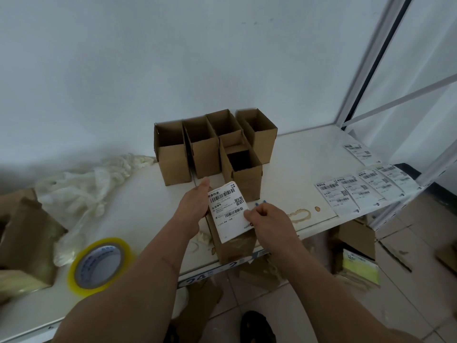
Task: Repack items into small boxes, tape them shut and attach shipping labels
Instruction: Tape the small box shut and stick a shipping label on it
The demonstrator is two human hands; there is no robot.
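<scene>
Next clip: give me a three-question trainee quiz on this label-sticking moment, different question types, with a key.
1. True or false: the shipping label lies on the sealed box between both hands.
2. Multiple choice: the tape roll lies (a) left of the left hand, (b) inside an open box, (c) on the floor.
3. How many open boxes stand behind the sealed one?

Key: 1 true; 2 a; 3 five. The right hand pinches the label's edge; spare labels lie to the right on the table.
</scene>
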